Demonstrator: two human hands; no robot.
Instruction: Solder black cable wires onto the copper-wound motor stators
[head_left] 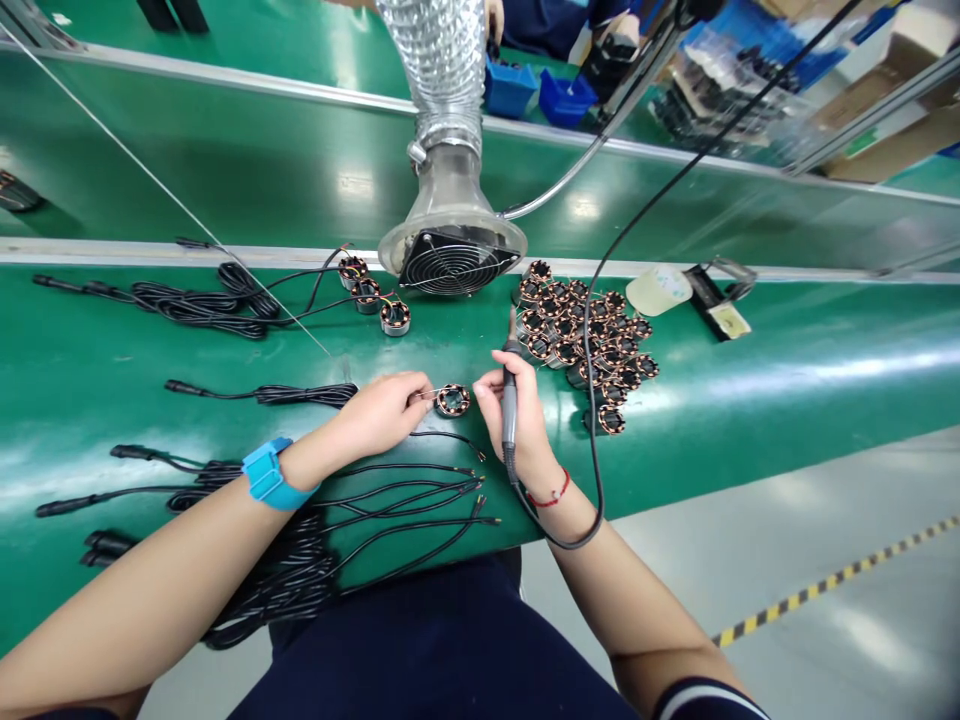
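Beside left hand (379, 412), copper-wound stator (453, 400)

Copper-and-black stator (453, 401), green bench (750, 420), blue wrist strap (266, 474)

Stators (581, 335) pile right of the fume extractor (450, 255) on the desk (750, 400); cables (187, 305) lie left of it and before it.
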